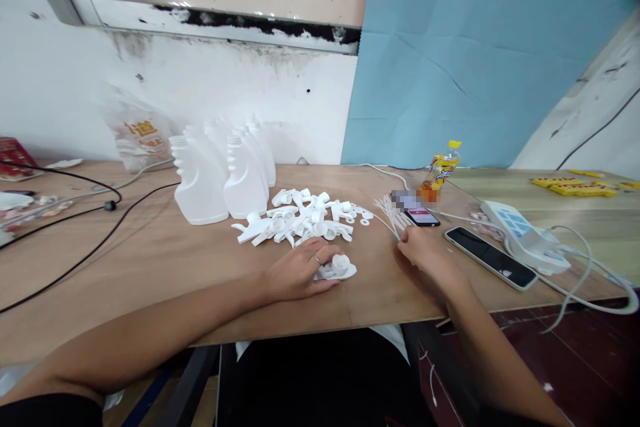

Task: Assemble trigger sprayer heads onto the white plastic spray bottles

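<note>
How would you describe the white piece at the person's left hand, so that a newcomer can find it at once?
On the brown table, look for the heap of white plastic parts beside the white bottles. Just nearer to the person, the left hand partly covers the white piece. Its round part faces upward, and it lies apart from the heap.

Yellow-capped drink bottle [444,165] before blue sheet [475,47]; pale-edged phone [490,257] beside power strip [520,232].
</note>
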`<state>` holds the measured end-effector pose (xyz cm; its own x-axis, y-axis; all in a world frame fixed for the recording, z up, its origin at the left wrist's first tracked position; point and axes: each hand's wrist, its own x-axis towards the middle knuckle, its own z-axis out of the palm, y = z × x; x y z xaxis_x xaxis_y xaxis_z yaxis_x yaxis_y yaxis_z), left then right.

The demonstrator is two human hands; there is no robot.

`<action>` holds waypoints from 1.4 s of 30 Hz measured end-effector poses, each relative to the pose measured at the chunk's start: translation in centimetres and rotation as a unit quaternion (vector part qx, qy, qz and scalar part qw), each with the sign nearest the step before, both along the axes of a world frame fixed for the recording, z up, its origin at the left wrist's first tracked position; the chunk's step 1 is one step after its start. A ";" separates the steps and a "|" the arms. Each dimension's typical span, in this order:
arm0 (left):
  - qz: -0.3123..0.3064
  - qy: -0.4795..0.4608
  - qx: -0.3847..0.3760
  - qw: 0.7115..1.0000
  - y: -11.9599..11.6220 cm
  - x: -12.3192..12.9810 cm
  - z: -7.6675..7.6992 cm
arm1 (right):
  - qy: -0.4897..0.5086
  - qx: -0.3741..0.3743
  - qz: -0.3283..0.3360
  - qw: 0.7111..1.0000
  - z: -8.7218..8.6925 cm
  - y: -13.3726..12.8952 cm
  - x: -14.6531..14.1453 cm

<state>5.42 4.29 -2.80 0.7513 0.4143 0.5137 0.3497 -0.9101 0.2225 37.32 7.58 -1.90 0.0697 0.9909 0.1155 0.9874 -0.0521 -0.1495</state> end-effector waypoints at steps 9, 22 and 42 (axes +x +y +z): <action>0.008 -0.004 0.009 1.000 -0.5 0.2 0.4 | 0.203 0.106 0.007 0.973 2.1 -0.2 0.5; 0.004 -0.012 0.006 1.000 -0.5 0.4 0.1 | 0.534 0.122 0.320 0.773 1.0 -5.7 -10.5; 0.013 0.004 0.003 1.000 -0.6 0.4 0.2 | 0.419 0.171 0.416 0.788 0.1 -5.5 -10.0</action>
